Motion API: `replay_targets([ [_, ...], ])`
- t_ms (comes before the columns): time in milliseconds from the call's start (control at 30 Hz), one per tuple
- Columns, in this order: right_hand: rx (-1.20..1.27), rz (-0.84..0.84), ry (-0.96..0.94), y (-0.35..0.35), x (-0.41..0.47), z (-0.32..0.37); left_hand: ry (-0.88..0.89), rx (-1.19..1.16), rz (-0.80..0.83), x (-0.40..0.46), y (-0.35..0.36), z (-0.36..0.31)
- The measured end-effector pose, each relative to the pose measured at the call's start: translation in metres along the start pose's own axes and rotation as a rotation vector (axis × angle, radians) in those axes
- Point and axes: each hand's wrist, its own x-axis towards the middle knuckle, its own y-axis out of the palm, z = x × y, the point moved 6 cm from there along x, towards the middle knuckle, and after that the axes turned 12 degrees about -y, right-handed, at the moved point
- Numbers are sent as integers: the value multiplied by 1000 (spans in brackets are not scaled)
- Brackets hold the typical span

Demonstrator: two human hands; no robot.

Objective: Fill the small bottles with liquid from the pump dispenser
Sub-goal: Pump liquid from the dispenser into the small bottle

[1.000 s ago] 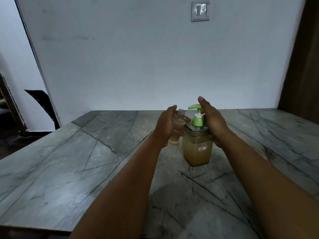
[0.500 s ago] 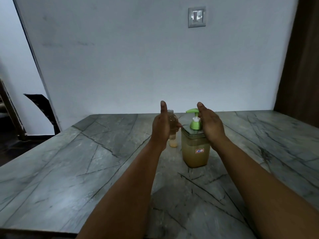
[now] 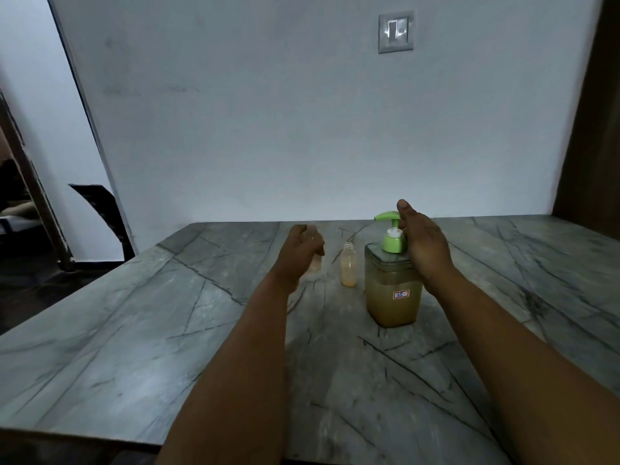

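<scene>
The pump dispenser [image 3: 393,290] is a square clear jar of amber liquid with a green pump head [image 3: 391,237], standing mid-table. My right hand [image 3: 423,247] rests flat against the pump's right side, thumb raised behind the nozzle, gripping nothing. A small clear bottle [image 3: 348,265], uncapped and with a little amber liquid at its bottom, stands just left of the dispenser. My left hand [image 3: 297,255] is further left, closed around a second small clear bottle [image 3: 315,260], which is blurred and mostly hidden by the fingers.
The grey marble table [image 3: 167,330] reaches the white wall behind. A dark chair back [image 3: 100,213] stands beyond the table's left corner. Brown wood panelling [image 3: 590,146] borders the right side.
The small bottle held under the nozzle now stands alone on the table beside the dispenser. My left hand has moved left and closed on another bottle. My right hand stays at the pump.
</scene>
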Motion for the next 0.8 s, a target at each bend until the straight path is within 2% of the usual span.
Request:
replay_targets([
  [200, -16, 3, -16, 0, 1, -2, -125, 38, -3, 12, -13, 26],
  [633, -32, 19, -10, 0, 4, -3, -258, -4, -55, 23, -26, 58],
  [733, 38, 135, 40, 5, 3, -3, -263, 27, -88, 24, -28, 59],
  [800, 93, 344, 67, 11, -2, -2, -265, 27, -94, 21, -29, 56],
])
